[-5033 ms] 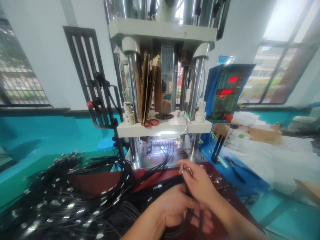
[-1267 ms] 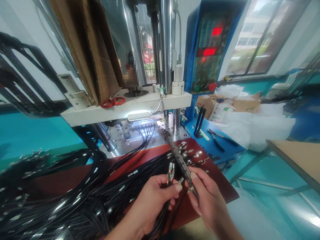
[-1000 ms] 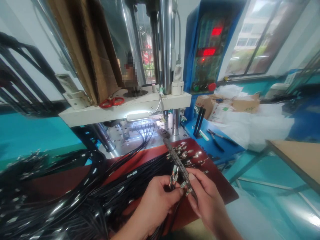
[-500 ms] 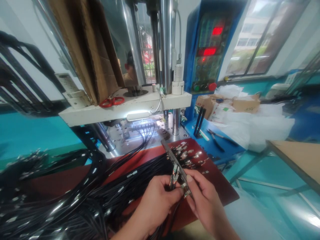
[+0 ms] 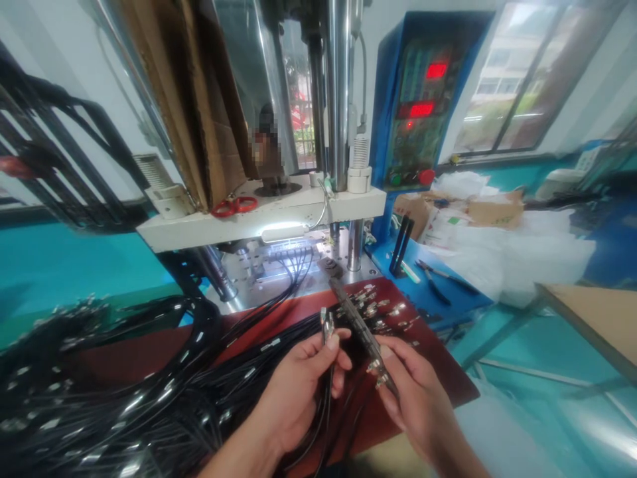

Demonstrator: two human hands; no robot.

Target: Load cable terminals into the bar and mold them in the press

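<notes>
Between thumb and fingers, my left hand [image 5: 303, 372] pinches black cables whose metal connectors [image 5: 326, 323] point upward. My right hand [image 5: 415, 388] is closed round the near end of a long dark metal bar [image 5: 355, 318]. Small metal connectors [image 5: 377, 372] sit along the bar beside my right fingers. The bar slants away to the left over the red board [image 5: 442, 375]. Beneath and beyond it lies a bundle of black cables [image 5: 279, 332] with shiny connector ends [image 5: 381, 305].
Ahead stands a press with a white plate [image 5: 343, 207], red-handled scissors [image 5: 233, 206] on top and cables leading into its lit bed [image 5: 283, 259]. Pliers [image 5: 438, 282] lie on a blue surface at right. A thick cable coil [image 5: 199, 338] is at left. A control box [image 5: 415, 99] stands behind.
My left hand has drawn back left from the bar with the cables, their connectors now upright and apart from it. My right hand still holds the bar. The view has shifted slightly.
</notes>
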